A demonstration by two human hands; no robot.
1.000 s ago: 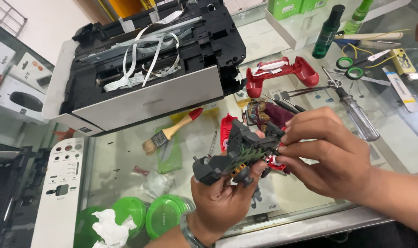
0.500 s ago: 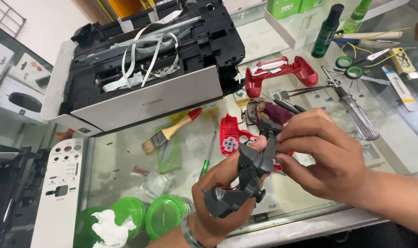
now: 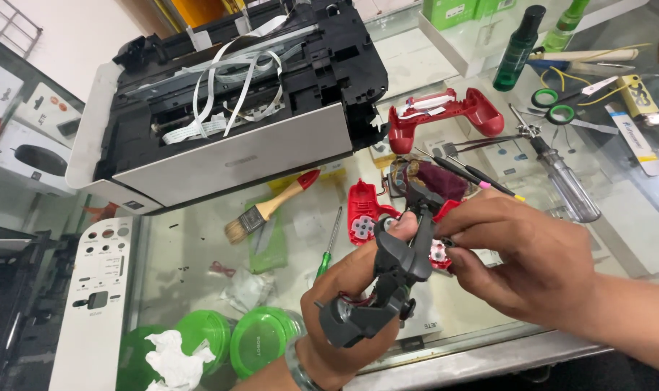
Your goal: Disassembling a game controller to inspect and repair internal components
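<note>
Fingers of the left hand and right hand clamp a dark grey controller frame at lower centre; its underside is hidden.

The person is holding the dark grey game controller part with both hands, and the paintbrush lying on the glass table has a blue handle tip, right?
Not quite. Both hands, the left hand and the right hand, do hold the dark grey controller part, and the paintbrush does lie on the glass table. But the head view shows its handle tip is red, not blue.

Repair shop: gutted printer, screwdrivers.
</note>
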